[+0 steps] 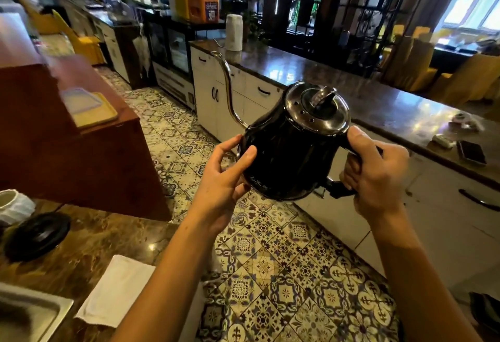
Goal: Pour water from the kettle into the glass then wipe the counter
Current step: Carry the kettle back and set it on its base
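centre frame, over the tiled floor (270, 274): the right hand (376, 168) grips the kettle (289, 152) by its handle, the left hand (224, 179) cups its body. spout (227, 84) aims upper left; no glass visible; cloth (116, 290) on the surface (89, 233), lower left.

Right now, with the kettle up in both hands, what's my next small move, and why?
Probably keep the kettle level and turn to find the glass: none shows in view. The right hand grips the handle, the left hand cups the body, and the kettle hangs over the floor, so pouring now would likely spill.
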`<state>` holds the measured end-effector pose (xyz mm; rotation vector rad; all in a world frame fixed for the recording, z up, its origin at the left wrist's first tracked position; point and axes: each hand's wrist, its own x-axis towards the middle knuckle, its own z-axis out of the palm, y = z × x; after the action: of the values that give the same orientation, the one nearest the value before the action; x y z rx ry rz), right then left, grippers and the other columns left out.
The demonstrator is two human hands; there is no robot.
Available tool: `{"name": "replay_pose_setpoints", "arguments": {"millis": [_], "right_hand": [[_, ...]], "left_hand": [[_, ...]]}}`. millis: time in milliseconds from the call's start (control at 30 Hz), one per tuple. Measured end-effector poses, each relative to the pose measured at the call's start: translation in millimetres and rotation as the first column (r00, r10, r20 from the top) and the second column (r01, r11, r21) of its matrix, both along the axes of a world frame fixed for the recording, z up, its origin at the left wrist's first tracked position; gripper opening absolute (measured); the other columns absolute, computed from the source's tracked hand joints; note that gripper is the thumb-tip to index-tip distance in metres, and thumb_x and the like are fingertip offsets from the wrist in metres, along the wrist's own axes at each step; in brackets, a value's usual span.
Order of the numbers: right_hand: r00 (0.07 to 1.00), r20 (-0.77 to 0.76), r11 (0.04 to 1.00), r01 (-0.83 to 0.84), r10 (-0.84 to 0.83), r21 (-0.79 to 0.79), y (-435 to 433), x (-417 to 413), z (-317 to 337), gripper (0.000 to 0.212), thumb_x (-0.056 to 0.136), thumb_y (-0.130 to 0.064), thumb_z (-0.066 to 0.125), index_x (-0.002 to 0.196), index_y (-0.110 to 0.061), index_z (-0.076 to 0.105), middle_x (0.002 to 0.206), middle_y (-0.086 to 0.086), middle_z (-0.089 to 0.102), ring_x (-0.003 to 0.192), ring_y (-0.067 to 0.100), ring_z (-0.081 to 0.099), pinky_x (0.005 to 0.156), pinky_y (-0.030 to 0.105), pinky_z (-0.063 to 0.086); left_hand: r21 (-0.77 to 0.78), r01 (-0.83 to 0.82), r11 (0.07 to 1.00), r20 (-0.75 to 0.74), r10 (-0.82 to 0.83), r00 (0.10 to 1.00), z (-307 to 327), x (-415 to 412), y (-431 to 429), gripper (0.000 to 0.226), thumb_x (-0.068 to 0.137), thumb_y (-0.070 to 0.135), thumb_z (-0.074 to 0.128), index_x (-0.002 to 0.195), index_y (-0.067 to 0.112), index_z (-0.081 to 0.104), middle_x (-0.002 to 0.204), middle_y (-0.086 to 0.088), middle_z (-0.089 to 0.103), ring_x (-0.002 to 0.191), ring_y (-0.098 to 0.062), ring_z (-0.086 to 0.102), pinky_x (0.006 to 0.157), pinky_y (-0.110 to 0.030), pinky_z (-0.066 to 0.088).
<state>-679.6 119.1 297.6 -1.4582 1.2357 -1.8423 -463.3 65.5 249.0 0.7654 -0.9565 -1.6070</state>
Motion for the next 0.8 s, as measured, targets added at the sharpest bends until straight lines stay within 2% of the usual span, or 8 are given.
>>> {"name": "replay_pose_setpoints", "arguments": {"millis": [167, 367, 467, 633, 800], "right_hand": [[0.995, -0.024, 0.996, -0.093, 0.093, 0.008, -48.4, -31.1, 5.3, 0.052, 0.094, -0.041, 0.06, 0.048, -0.02, 0.05, 0.041, -0.008, 0.04, 0.033, 0.014, 0.031, 0.037, 0.026, 0.026], [0.973, -0.06, 0.975, -0.223, 0.223, 0.009, -103.6, -46.0, 6.2, 0.053, 0.094, -0.041, 0.061, 0.047, -0.018, 0.053, 0.04, -0.009, 0.041, 0.032, 0.015, 0.032, 0.037, 0.025, 0.029], [0.962, -0.088, 0.966, -0.259, 0.26, 0.018, -128.6, -41.6, 2.2, 0.054, 0.095, -0.042, 0.062, 0.046, -0.02, 0.052, 0.04, -0.009, 0.041, 0.032, 0.019, 0.032, 0.039, 0.033, 0.029], [0.933, -0.102, 0.939, -0.343, 0.344, 0.03, -166.9, -15.8, -6.4, 0.055, 0.096, -0.042, 0.062, 0.046, -0.02, 0.053, 0.04, -0.007, 0.04, 0.034, 0.024, 0.03, 0.038, 0.04, 0.026], [0.888, -0.116, 0.895, -0.443, 0.445, 0.04, -203.5, 26.1, -11.3, 0.057, 0.096, -0.043, 0.062, 0.047, -0.016, 0.05, 0.041, -0.005, 0.038, 0.036, 0.024, 0.028, 0.038, 0.044, 0.026]], "left_hand": [[0.013, -0.104, 0.995, 0.002, 0.104, 0.995, 0.8, -29.2, -26.9, 0.07, 0.062, 0.043, 0.09, 0.127, 0.033, 0.063, 0.118, -0.004, 0.079, 0.113, -0.025, 0.074, 0.08, -0.031, 0.061], [0.028, -0.222, 0.975, -0.022, 0.223, 0.975, -2.8, -40.0, -49.2, 0.06, 0.057, 0.046, 0.098, 0.112, 0.04, 0.074, 0.121, -0.004, 0.078, 0.112, -0.024, 0.074, 0.078, -0.029, 0.061], [0.044, -0.284, 0.958, -0.019, 0.285, 0.958, -6.3, -35.7, -55.8, 0.058, 0.058, 0.045, 0.097, 0.111, 0.04, 0.074, 0.12, -0.002, 0.079, 0.111, -0.023, 0.075, 0.077, -0.029, 0.061], [0.063, -0.395, 0.917, -0.005, 0.396, 0.918, -9.4, -12.6, -69.2, 0.06, 0.064, 0.044, 0.095, 0.117, 0.037, 0.069, 0.116, -0.003, 0.08, 0.107, -0.021, 0.076, 0.071, -0.026, 0.061], [0.061, -0.48, 0.875, -0.022, 0.482, 0.876, -16.0, 24.7, -80.9, 0.064, 0.064, 0.042, 0.089, 0.123, 0.035, 0.066, 0.12, -0.002, 0.079, 0.113, -0.023, 0.073, 0.079, -0.031, 0.062]]}}
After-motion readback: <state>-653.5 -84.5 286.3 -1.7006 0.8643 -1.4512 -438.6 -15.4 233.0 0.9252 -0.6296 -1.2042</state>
